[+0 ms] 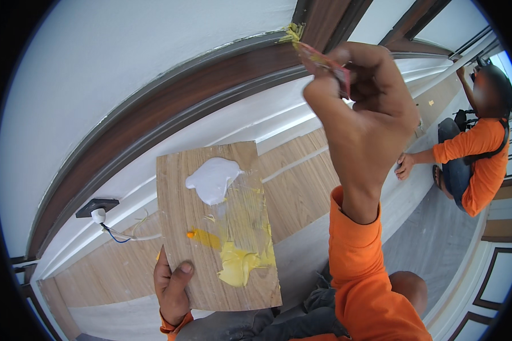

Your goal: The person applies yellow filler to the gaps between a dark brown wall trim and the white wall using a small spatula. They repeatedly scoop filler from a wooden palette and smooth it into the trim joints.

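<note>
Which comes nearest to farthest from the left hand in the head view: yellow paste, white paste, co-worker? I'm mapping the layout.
From the left hand:
1. Yellow paste, lower board, just right.
2. White paste, board's top.
3. Co-worker, far right, seated.

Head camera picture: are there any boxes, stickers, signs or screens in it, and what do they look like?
None: no package, label, sign or screen shows.
Wooden board: held in the left hand, tan rectangle with a white blob and yellow smears.
Small scraper: in the right hand, reddish with yellow paste, tip at the brown door frame.
</note>
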`<state>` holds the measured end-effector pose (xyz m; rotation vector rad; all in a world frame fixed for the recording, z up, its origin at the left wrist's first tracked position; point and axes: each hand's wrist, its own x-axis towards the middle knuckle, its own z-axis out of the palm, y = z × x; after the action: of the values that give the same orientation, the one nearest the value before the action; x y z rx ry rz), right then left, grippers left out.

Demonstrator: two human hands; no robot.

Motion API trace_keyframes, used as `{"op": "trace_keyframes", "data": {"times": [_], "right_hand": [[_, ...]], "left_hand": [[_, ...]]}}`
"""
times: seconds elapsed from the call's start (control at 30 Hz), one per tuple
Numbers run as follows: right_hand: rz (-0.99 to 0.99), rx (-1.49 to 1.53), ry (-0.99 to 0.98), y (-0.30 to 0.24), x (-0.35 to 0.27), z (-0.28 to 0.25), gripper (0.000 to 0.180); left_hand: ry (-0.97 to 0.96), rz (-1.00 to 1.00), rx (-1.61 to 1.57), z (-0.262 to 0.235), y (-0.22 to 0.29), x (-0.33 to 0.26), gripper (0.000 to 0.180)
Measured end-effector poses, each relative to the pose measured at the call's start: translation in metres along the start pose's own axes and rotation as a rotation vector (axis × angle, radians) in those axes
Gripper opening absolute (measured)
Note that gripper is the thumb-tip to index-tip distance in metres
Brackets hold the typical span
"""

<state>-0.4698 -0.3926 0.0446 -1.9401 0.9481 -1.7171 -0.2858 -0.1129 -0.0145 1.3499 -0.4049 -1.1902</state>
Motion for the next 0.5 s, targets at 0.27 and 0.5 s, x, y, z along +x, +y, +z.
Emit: {"op": "trace_keyframes", "data": {"times": [0.27,0.5], "right_hand": [[0.345,0.733,0.211,0.029,-0.027,-0.006,0.016],[0.337,0.751,0.295,0.04,-0.048,0.03,0.018]], "left_hand": [[0.068,0.028,0.084,-0.006,0.015,-0.005,0.069],[0.229,0.053,0.311,0.006,0.071,-0.042,0.076]]}}
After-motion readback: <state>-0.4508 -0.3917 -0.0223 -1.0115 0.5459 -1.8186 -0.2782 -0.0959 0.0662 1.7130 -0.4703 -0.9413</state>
